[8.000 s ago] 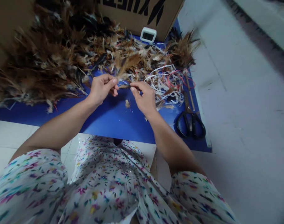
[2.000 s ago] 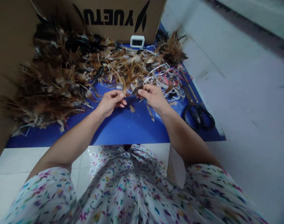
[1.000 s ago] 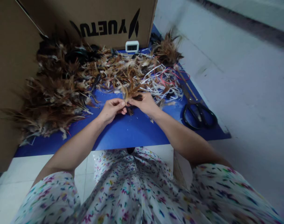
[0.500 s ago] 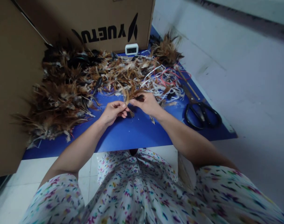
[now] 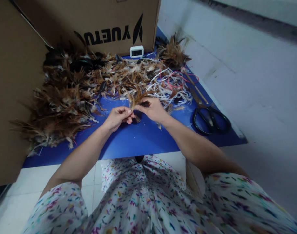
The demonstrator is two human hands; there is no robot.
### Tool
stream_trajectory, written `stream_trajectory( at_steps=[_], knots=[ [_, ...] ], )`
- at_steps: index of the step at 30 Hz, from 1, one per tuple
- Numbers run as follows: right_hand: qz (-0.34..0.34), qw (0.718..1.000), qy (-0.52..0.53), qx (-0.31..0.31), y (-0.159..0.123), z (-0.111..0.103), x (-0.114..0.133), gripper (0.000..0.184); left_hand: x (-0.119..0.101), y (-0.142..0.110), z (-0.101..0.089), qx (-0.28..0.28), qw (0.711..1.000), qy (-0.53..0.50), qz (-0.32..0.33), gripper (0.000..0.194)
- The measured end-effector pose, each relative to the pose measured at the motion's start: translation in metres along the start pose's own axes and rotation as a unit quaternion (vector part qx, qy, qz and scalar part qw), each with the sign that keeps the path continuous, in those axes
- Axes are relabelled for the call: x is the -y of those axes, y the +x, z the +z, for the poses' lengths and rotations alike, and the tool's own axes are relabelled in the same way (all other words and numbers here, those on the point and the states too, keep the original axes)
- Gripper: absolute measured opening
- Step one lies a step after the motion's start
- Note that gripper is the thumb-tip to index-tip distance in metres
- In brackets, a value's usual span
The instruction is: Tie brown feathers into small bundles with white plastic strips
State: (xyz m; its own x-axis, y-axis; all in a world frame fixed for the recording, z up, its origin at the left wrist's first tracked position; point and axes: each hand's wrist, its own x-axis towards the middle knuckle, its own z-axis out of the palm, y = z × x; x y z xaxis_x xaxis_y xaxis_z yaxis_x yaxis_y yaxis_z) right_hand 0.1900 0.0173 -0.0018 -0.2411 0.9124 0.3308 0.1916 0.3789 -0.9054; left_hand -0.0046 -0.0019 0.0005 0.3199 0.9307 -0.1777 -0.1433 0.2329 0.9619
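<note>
A small bunch of brown feathers (image 5: 136,98) is pinched between my two hands above the blue tabletop (image 5: 128,143). My left hand (image 5: 119,118) is closed on its lower end, thumb against fingers, with the quill ends poking out below. From the other side my right hand (image 5: 152,110) grips the bunch with thumb and fingers, and a dark tuft shows by its fingers. Just beyond the hands spreads a heap of loose brown and white feathers (image 5: 128,76). White and pink strips (image 5: 171,81) lie tangled to the right of that heap.
Feather bundles (image 5: 58,110) are piled at the left. Black-handled scissors (image 5: 210,120) and a thin stick (image 5: 197,87) lie near the right edge. A small white digital clock (image 5: 137,51) stands before a cardboard box (image 5: 101,19). Another feather bundle (image 5: 174,53) sits at the back right.
Both hands stay nearly in place on the feather bunch. My right fingers have shifted slightly, and less of the dark tuft shows. The whole view has moved very slightly.
</note>
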Motion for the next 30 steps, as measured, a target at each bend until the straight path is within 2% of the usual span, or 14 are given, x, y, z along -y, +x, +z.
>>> stream_trajectory(
  at_steps=[11,16,23,28,30],
  knots=[
    [-0.036,0.999,-0.038,-0.007,0.0,0.004,-0.002,0.015,-0.001,0.0,0.0,0.002,1.0,0.006,-0.001,0.049],
    [-0.025,1.0,-0.011,-0.005,-0.001,0.005,-0.005,0.022,0.001,0.0,0.002,0.003,1.0,0.009,0.024,0.047],
    [0.057,0.991,0.12,0.014,0.001,0.009,-0.006,0.037,0.005,0.002,0.001,-0.048,0.988,0.057,0.135,0.044],
    [0.045,0.998,0.054,0.003,0.006,-0.012,-0.002,0.021,0.008,0.004,-0.004,-0.072,0.965,0.119,0.224,0.039],
    [0.035,0.999,-0.006,0.032,0.008,-0.024,0.004,0.017,0.009,0.005,-0.005,-0.077,0.957,0.132,0.246,0.036]
  ],
)
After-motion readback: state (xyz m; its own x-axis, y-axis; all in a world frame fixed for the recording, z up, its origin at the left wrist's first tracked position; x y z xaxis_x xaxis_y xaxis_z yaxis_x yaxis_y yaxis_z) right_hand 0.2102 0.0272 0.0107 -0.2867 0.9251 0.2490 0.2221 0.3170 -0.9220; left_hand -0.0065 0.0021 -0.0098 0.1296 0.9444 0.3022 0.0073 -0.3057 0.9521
